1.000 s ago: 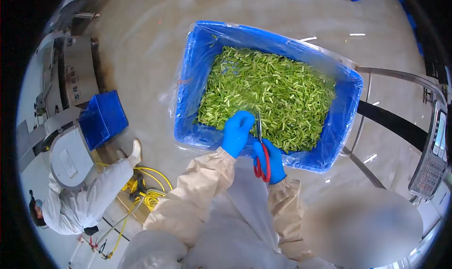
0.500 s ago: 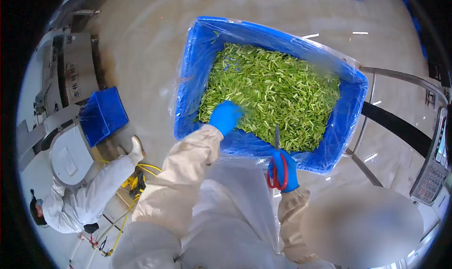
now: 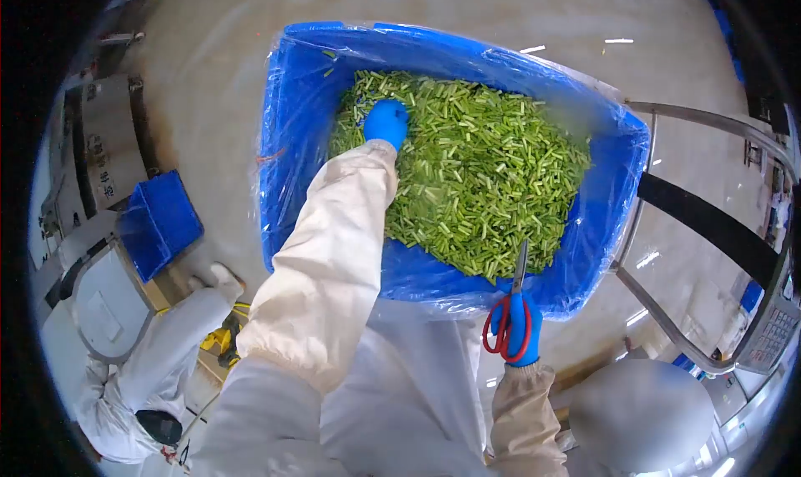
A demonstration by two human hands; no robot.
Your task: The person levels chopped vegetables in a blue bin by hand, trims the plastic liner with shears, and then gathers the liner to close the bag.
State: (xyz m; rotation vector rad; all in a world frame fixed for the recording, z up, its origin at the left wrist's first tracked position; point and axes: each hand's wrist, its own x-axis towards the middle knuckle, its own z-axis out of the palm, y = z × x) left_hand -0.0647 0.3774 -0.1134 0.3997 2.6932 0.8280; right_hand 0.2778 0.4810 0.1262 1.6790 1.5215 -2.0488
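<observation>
A large blue bin (image 3: 284, 143), lined with clear plastic film, holds a broad heap of chopped green stalks (image 3: 476, 168). My left hand (image 3: 386, 124), in a blue glove, is down at the far left part of the heap and touches the pieces. Its fingers are turned away from view, so their grip is hidden. At the bin's near right rim, my right hand (image 3: 532, 331), gloved in blue too, is closed around red-handled scissors (image 3: 521, 268). Their blades look together and point away from me, over the near edge of the stalks.
A metal frame (image 3: 717, 118) with a black bar (image 3: 709, 222) stands along the bin's right side, beside a keypad panel (image 3: 769, 335). On the left are a smaller blue crate (image 3: 163, 222) and a person in white (image 3: 154, 377). Grey floor (image 3: 225, 76) surrounds the bin.
My left hand has moved away from me, from the near left of the heap to its far left. My right hand still holds the scissors. The view has shifted slightly.
</observation>
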